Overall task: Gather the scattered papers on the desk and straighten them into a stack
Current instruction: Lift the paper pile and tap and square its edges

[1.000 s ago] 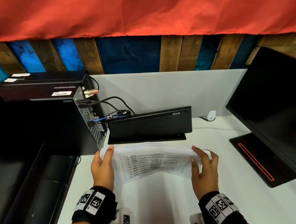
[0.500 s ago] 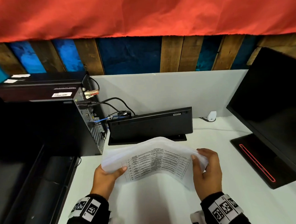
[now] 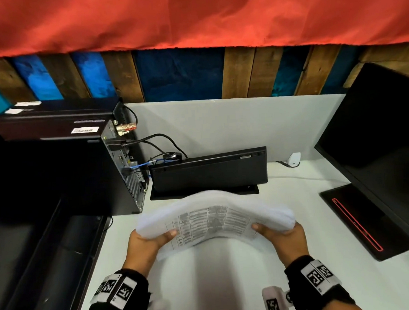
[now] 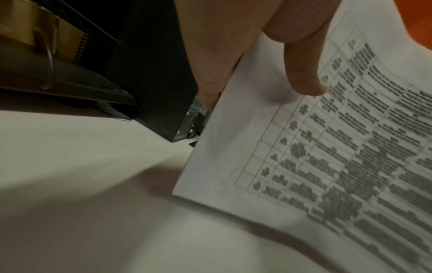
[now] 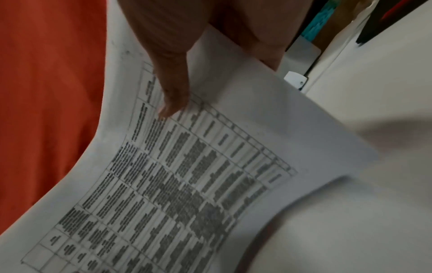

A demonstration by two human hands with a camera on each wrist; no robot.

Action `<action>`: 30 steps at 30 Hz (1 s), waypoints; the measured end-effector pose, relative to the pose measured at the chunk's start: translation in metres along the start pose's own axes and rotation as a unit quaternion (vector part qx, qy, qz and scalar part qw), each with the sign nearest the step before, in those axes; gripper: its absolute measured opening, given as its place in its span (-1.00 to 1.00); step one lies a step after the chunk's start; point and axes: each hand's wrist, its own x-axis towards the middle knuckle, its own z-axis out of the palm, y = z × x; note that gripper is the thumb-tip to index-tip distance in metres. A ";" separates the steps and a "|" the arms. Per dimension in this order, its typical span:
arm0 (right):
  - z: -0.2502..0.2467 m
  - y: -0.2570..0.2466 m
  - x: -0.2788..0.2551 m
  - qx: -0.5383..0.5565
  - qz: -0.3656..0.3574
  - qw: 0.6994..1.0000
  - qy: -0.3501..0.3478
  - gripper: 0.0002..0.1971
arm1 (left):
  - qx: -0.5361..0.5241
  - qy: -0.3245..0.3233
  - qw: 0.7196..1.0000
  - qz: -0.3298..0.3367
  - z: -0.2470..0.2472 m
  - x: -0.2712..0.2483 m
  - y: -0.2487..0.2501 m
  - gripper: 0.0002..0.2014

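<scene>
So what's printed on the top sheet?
A grey ruled table of blurred text on white papers; clearest in the right wrist view.

Computer tower [image 3: 64,171] left, keyboard [image 3: 209,171] upright, monitor [image 3: 378,150] right.

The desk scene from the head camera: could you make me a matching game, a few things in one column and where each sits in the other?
Things:
1. white printed papers
2. black computer tower
3. black monitor with red-lit base
4. small white plug-like block

Places:
A. right edge of the white desk
B. held bowed above the desk, left hand and right hand gripping the ends
C. left of the desk
D. against the back panel, right of the black keyboard

Pairs: 1-B, 2-C, 3-A, 4-D
</scene>
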 end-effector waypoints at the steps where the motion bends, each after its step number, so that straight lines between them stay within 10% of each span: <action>1: 0.001 0.001 -0.001 0.001 0.007 1.000 -0.001 -0.68 | 0.008 0.004 1.000 -0.004 0.000 -0.001 -0.001 -0.63; 9: 0.017 -0.016 -0.012 0.032 -0.037 0.999 0.017 -0.78 | -0.027 0.019 0.999 0.022 0.017 -0.012 0.015 -0.78; 15: 0.009 -0.012 -0.015 -0.090 -0.129 0.985 0.076 -0.22 | -0.019 0.035 0.998 0.056 0.016 -0.017 0.014 -0.51; 21: 0.012 -0.008 -0.019 -0.196 -0.173 0.964 0.051 -0.64 | -0.078 0.070 0.993 0.053 0.020 -0.020 0.018 -0.42; 30: 0.010 -0.004 -0.022 -0.233 -0.155 0.957 0.076 -0.42 | -0.101 0.113 0.988 0.009 0.021 -0.013 0.032 -0.77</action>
